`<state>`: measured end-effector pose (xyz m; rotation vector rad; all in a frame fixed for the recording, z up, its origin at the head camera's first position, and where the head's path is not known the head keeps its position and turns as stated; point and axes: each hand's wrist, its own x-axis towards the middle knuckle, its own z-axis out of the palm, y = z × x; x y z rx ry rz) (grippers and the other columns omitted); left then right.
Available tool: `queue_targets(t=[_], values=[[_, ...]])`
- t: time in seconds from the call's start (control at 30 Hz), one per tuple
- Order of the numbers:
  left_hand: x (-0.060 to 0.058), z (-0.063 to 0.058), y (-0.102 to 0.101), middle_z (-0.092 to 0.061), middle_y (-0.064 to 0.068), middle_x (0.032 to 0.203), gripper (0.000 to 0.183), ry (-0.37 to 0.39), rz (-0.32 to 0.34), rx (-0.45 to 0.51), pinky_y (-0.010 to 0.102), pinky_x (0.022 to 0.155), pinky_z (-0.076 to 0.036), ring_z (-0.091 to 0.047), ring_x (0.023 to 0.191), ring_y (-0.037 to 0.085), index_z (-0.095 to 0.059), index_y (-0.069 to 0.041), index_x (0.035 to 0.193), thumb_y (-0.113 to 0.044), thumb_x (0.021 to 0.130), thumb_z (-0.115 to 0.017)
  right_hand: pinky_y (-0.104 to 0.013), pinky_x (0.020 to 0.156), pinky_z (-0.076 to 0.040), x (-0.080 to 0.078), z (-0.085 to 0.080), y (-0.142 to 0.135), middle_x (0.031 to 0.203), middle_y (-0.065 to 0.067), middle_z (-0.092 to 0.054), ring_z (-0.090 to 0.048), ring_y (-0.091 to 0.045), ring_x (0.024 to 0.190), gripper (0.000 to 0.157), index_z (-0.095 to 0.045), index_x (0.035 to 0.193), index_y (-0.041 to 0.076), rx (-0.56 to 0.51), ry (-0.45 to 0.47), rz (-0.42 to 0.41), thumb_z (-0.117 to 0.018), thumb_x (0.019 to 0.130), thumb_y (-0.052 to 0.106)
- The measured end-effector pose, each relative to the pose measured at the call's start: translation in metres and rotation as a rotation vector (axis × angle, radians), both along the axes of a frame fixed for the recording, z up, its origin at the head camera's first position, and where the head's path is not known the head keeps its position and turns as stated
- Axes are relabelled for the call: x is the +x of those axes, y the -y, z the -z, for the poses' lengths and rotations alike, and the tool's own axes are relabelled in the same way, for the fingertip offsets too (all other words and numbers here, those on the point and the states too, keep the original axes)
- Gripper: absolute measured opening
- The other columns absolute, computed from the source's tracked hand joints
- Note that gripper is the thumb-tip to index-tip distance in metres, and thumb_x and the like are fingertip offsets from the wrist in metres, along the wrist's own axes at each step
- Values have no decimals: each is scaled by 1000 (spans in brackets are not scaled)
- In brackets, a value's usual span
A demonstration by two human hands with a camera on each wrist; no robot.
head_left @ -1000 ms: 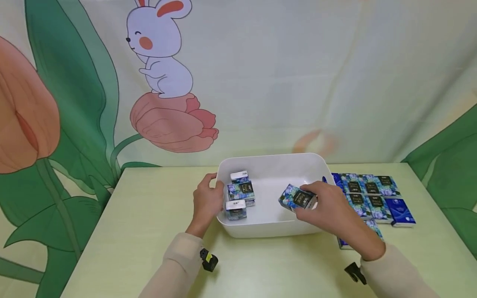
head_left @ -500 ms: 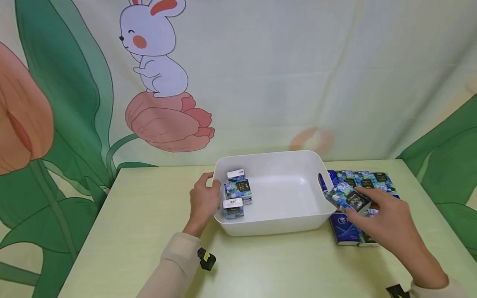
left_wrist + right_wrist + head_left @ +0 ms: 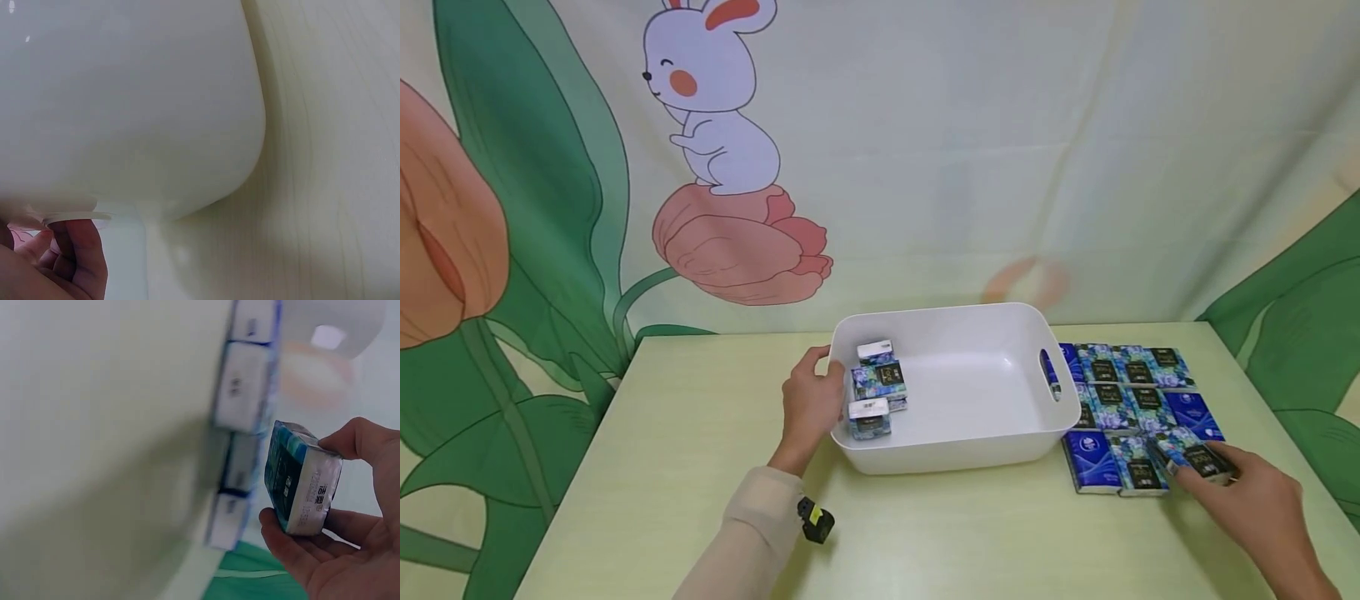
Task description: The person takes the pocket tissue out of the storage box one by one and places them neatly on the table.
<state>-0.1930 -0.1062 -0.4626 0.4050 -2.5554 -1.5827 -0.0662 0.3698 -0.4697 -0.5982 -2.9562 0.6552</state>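
My right hand pinches a small floral tissue pack between thumb and fingers, over the front right of the laid-out packs. In the right wrist view, the held pack shows its white printed end, away from the row beside it. My left hand grips the left end of a white plastic bin, and the left wrist view shows curled fingers hooked at its handle opening. Inside the bin, against its left end, lie several floral tissue packs.
Right of the bin, floral and blue tissue packs lie in rows on the pale wooden table. One blue pack sits at the near left of these rows. A curtain printed with a rabbit and tulips hangs behind the table.
My right hand has carried the tissue pack out of the bin, rightward over its end, then nearer to me at the front right of the rows. The left hand stays on the bin.
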Motion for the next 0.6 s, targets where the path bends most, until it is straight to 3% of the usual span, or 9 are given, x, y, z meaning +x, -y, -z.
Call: queue_targets(t=[0.13,0.27,0.6], values=[[0,0,1,-71,18,84,38,3,2,-3,32,45,-52,-62,49,24,-62,-18,134,-30,101,-50,-67,99,-31,-1,13,-6,126,-41,-53,-48,-59,116,79,-50,135,-16,-36,68,88,-68,88,45],[0,-1,0,-71,17,82,37,-1,0,-11,32,45,-51,-63,50,26,-62,-18,134,-30,101,-50,-67,101,-29,0,19,-8,132,-41,-48,-43,-60,120,82,-47,138,-15,-84,84,104,-67,90,48],[1,1,0,-72,16,86,37,-12,-3,-6,32,45,-52,-62,49,20,-63,-18,133,-30,100,-51,-68,93,-40,-2,28,-4,132,-44,-46,-43,-62,119,86,-42,136,-23,-46,151,-57,-58,97,51]])
